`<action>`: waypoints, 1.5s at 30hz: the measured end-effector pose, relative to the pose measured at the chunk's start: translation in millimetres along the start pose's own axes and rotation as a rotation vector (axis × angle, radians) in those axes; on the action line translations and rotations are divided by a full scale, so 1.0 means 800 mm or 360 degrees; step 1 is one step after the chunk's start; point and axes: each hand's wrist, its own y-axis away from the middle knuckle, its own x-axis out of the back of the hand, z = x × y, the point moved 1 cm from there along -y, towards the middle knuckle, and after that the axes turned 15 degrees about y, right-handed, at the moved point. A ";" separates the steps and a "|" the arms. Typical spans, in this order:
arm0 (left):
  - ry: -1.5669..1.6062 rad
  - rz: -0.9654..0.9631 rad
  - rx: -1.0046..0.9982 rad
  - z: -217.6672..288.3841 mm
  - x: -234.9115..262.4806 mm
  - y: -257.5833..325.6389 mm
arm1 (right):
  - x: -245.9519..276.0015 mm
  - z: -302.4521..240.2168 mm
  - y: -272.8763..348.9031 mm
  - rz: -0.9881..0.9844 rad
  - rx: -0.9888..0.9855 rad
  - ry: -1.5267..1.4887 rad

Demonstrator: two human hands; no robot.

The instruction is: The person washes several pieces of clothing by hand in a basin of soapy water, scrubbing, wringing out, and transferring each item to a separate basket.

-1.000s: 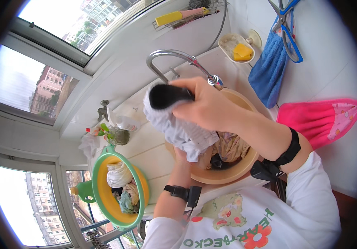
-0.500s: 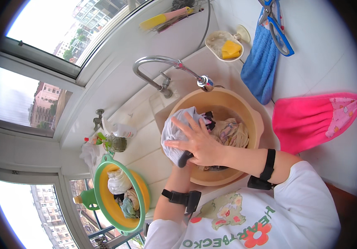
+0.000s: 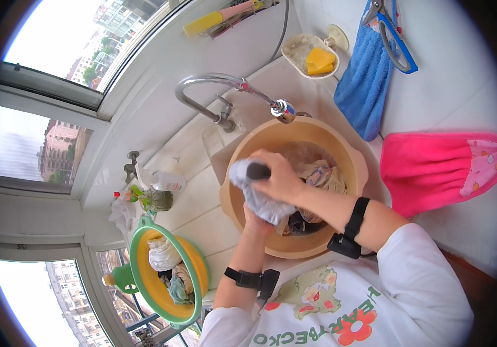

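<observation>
Over the tan basin (image 3: 352, 168), a pale grey cloth (image 3: 265, 203) is bunched between my two hands. My right hand (image 3: 286, 178) is closed on its upper part, fingers curled at a dark, rounded piece (image 3: 258, 170) whose kind I cannot make out. From below, my left hand (image 3: 258, 222) grips the cloth; most of its fingers are hidden behind the fabric. Beige patterned laundry (image 3: 324, 176) and some dark fabric (image 3: 303, 224) lie in cloudy water inside the basin.
A curved metal faucet (image 3: 208, 81) reaches over the basin's far rim. To the left stands a green-rimmed yellow basin (image 3: 202, 269) holding clothes. Blue (image 3: 364, 87) and pink towels (image 3: 422, 168) hang at right, with scissors (image 3: 396, 43) and a soap dish (image 3: 303, 49).
My right hand has gone from spread fingers on the cloth to a closed grip. The cloth is turned and more gathered, and its dark piece has moved up. The view has shifted slightly.
</observation>
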 end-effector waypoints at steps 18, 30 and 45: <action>-0.3637 0.0694 -0.0180 -0.030 0.040 -0.067 | -0.044 0.202 0.016 -0.1013 -0.0239 0.1875; -0.3409 0.0338 0.0106 -0.035 0.195 -0.148 | -0.069 0.274 0.005 -0.1892 -0.0614 0.1584; -0.3032 0.0242 -0.0586 0.002 0.081 -0.110 | 0.012 0.112 -0.056 -0.0905 -0.0349 0.0297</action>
